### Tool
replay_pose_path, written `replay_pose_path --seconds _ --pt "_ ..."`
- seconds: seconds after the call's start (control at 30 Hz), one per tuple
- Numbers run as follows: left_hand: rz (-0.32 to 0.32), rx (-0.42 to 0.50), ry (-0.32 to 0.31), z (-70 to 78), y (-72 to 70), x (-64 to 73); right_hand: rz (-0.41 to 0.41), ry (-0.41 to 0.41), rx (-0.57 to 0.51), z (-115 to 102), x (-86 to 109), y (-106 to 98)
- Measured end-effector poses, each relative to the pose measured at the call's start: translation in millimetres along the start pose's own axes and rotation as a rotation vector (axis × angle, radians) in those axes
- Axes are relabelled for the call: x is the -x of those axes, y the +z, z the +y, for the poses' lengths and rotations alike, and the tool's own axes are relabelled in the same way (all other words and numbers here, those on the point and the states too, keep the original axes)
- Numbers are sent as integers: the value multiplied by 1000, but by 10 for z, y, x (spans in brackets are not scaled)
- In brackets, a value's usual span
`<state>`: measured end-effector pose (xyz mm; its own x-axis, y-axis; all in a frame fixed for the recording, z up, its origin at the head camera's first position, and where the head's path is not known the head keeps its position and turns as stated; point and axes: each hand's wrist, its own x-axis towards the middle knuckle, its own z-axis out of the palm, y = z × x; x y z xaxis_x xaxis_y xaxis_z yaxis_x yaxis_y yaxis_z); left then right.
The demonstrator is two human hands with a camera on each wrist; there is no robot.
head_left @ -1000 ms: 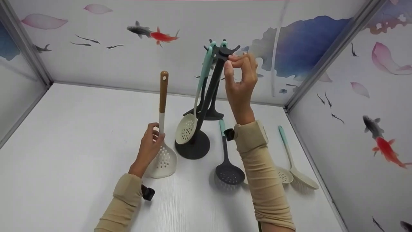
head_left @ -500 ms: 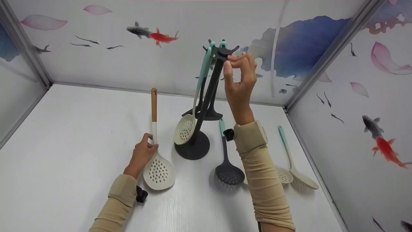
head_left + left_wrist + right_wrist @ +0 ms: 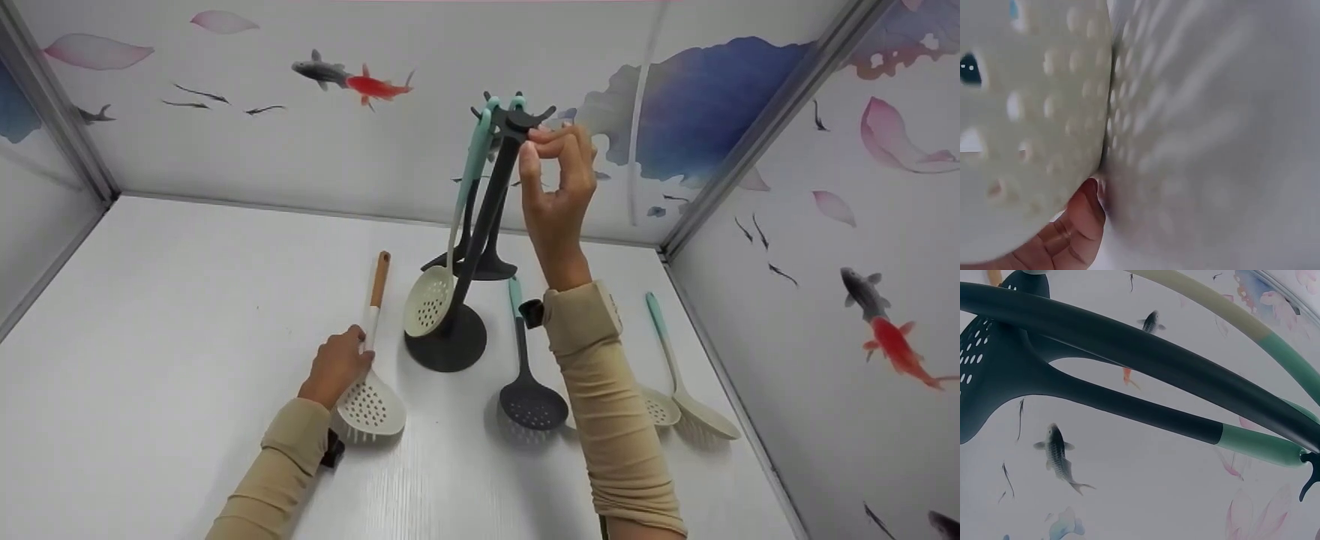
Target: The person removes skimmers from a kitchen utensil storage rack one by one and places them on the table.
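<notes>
My left hand point(image 3: 337, 366) holds a cream slotted skimmer point(image 3: 371, 409) by the white neck just above its perforated head. Its wooden-ended handle point(image 3: 381, 279) points away from me, and the skimmer is low over the white table. In the left wrist view the holed head point(image 3: 1044, 129) fills the left side, its shadow on the table, with a fingertip point(image 3: 1085, 208) by its edge. My right hand point(image 3: 559, 191) pinches the top of a black utensil stand point(image 3: 487, 202) at a hook. A cream skimmer point(image 3: 430, 301) and dark utensils point(image 3: 1129, 408) with mint handle ends hang from it.
The stand's round black base point(image 3: 457, 349) is on the table. To its right lie a dark skimmer point(image 3: 534, 405), a cream slotted spoon point(image 3: 658, 409) partly behind the right forearm, and a cream spoon-like utensil point(image 3: 701, 412). Printed walls with fish point(image 3: 375, 86) enclose the table.
The left hand has lowered the wooden-handled skimmer; its handle end has come down, and the head swung slightly. My right hand stays at the stand's top.
</notes>
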<state>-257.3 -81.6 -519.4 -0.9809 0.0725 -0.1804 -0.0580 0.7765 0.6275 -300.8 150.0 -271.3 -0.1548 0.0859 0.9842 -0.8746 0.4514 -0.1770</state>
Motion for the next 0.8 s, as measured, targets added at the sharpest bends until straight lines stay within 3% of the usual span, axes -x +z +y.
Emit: replay_pose_path --seconds 0.2,0.37,0.47,0.6,0.8 --pt "-23 -37 -21 53 -76 43 1 2 -1 -7 -2 -1" --pt "32 -86 33 259 -288 82 9 -4 8 -14 -14 1" --pt "81 -43 126 461 -448 118 15 -8 29 -21 -23 1" --pt "127 71 300 759 -631 184 5 -24 80 -35 -34 -6" --pt "156 278 558 1219 -769 222 -39 -37 110 -73 -71 -36"
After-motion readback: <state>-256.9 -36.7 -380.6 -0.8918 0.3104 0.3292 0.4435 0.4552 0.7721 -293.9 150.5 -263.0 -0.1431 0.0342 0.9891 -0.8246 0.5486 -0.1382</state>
